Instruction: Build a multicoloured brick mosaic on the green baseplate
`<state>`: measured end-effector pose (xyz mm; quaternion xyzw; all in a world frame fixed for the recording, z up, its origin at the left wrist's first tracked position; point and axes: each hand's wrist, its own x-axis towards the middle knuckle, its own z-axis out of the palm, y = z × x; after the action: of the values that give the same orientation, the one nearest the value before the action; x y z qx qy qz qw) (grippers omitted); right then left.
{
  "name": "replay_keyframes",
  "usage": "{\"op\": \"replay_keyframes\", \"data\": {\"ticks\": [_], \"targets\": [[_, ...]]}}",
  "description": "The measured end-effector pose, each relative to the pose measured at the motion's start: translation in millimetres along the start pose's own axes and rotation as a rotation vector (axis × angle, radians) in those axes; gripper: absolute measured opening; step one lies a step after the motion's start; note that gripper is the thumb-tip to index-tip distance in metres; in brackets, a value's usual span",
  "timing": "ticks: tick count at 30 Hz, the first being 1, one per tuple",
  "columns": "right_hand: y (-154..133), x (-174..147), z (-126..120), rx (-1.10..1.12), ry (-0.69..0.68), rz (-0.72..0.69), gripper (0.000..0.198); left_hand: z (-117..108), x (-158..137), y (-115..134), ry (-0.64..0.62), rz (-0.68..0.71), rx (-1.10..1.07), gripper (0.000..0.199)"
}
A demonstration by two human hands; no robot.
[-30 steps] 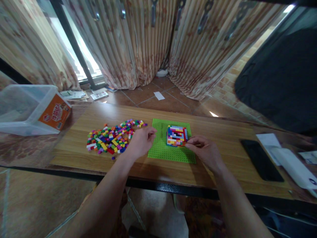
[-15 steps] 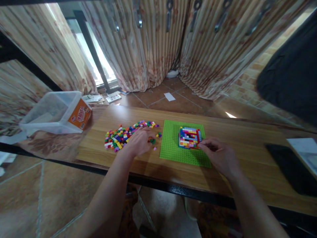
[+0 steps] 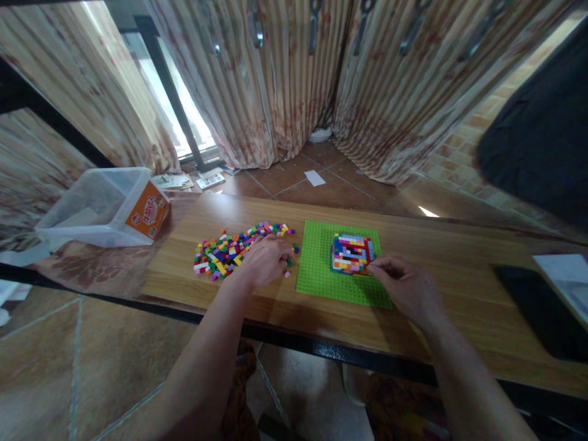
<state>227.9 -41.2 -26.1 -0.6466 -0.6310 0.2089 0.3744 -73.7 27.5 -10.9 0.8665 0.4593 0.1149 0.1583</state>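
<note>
My left hand is at the right end of a loose heap of small coloured toy bricks. Its fingers are curled down and pressed together; whatever is in them is hidden. A block of several brick layers, with an opening in its top, sits on a green studded baseplate. At the front right corner of that block is my right hand, thumb and fingers pinched together. Its fingertips seem to touch the block. Any brick between them is too small to make out.
To the left stands a clear plastic bin with an orange label. A dark flat object and white paper lie at the right of the wooden table. Curtains hang beyond it.
My left hand has shifted slightly right, and its fingers have closed in over the few green and orange bricks beside the heap. My right hand stays at the block's corner.
</note>
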Motion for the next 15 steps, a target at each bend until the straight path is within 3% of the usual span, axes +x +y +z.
{"op": "replay_keyframes", "data": {"ticks": [15], "targets": [[-1.8,0.7,0.5,-0.004,-0.004,0.014,0.020,-4.7,-1.9,9.7,-0.069,0.000,0.012,0.022]]}}
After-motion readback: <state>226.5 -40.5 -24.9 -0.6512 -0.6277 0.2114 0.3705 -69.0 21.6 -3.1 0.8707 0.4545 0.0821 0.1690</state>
